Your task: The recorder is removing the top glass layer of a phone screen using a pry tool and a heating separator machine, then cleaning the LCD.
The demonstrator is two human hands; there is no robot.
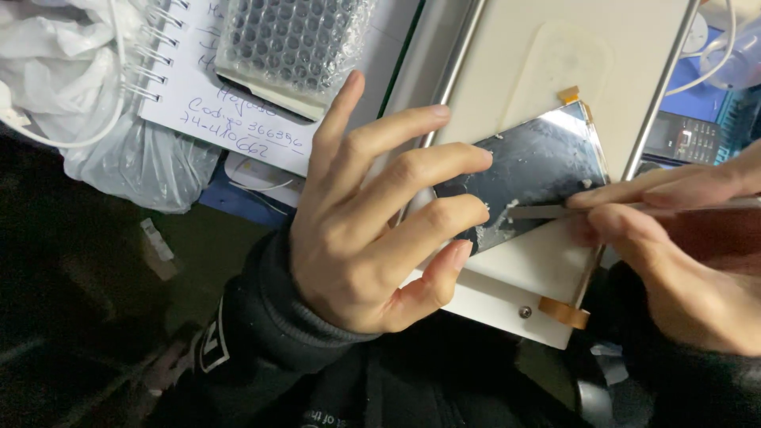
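Left hand: the left hand (372, 230) lies spread wide and flat, grasping nothing; its fingertips (476, 210) press on the near left edge of the screen panel (539, 174).
Right hand: the right hand (682, 261) pinches a thin metal blade (539, 212) between thumb and forefinger, fingers closed round it.
Blade: its tip lies on the panel, just beside the left fingertips, among pale flecks of residue.
Screen panel: a dark, glossy rectangle between the two hands, lying tilted on the white plate (515, 277).
White plate: under both hands; a screw sits in its near corner, and an orange ribbon strip (564, 311) curls off the edge just below the right hand.
Beyond the left hand: a bubble-wrapped packet (293, 47) on a spiral notebook (198, 87).
Far left: a crumpled plastic bag (71, 71).
Beyond the right hand: a dark keypad device (682, 139) on the blue surface (697, 99).
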